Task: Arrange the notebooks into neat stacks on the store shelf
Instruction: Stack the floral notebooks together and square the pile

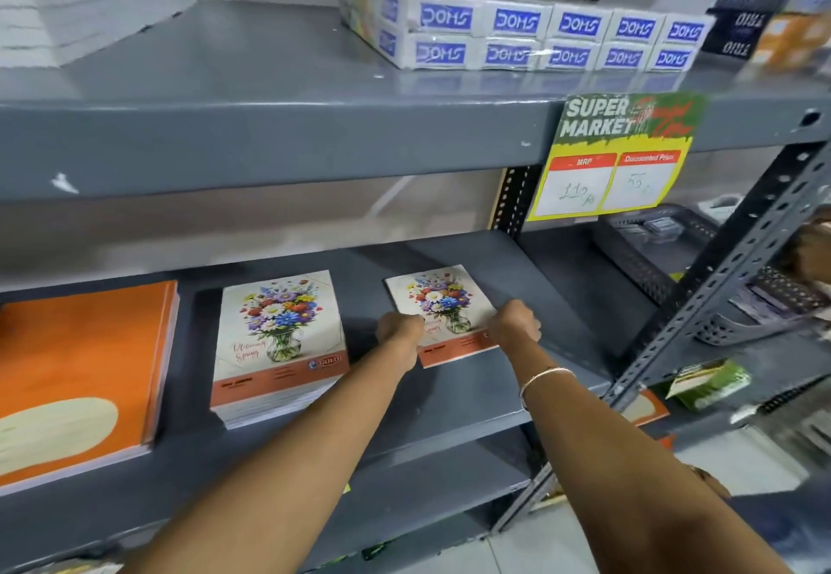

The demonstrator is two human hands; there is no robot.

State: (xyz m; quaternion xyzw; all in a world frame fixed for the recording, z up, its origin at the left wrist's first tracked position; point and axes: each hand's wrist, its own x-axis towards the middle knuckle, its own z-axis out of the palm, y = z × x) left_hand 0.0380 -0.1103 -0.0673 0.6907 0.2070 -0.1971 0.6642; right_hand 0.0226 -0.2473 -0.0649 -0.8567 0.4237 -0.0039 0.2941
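Both hands, the left hand [399,326] and the right hand [515,320], are closed on the near edge of a floral notebook [438,303] (slightly turned), which lies on the grey shelf [472,389] at 3 o'clock from the floral notebook stack [279,348].

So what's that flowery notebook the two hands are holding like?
The small flower-bouquet notebook has a cream paper cover with a glass vase of colourful flowers and an orange band along its near edge. It lies flat, slightly turned, on the grey metal shelf. The left hand and right hand grip its near edge.
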